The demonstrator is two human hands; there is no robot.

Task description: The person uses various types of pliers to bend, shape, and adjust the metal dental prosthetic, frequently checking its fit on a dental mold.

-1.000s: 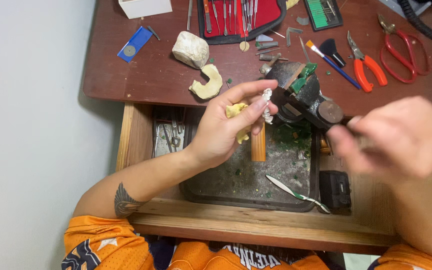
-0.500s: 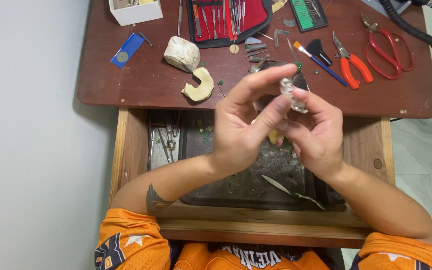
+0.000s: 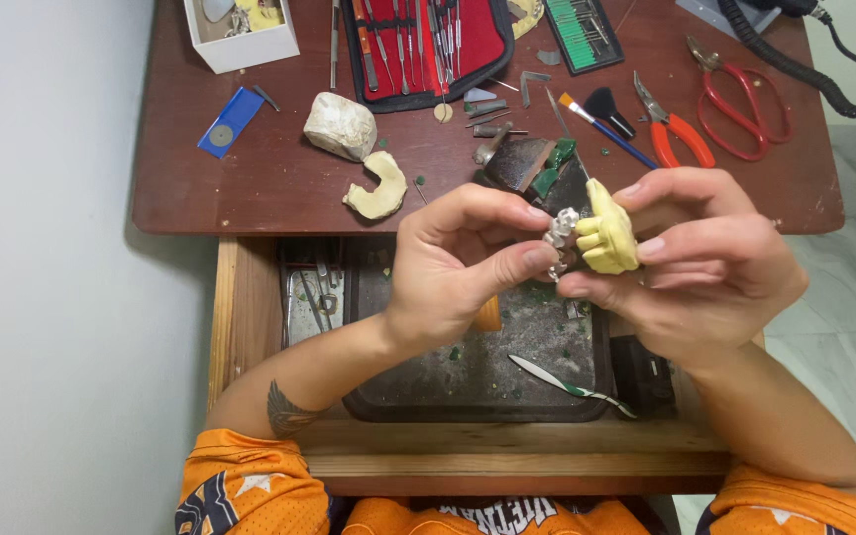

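Observation:
My right hand [image 3: 705,267] holds a small yellow dental cast [image 3: 606,233] between thumb and fingers, its teeth side turned left. My left hand [image 3: 458,267] pinches a small silvery metal piece [image 3: 560,230] against that cast with thumb and forefinger. Both hands hover over a dark tray [image 3: 428,396] set in an open wooden drawer [image 3: 240,317]. A thin carving tool with a green grip [image 3: 567,384] lies in the tray under my hands.
On the brown desk [image 3: 279,188] lie two pale plaster casts [image 3: 341,125] [image 3: 378,186], a red instrument case [image 3: 492,45], a white box [image 3: 245,40], a blue card [image 3: 228,121], a brush [image 3: 596,119], orange pliers [image 3: 671,124], red scissors [image 3: 745,94] and a black coiled cord [image 3: 814,69].
My right hand came in from the right and met the left; the yellow cast now sits in my right hand, and the left pinches the metal piece against it.

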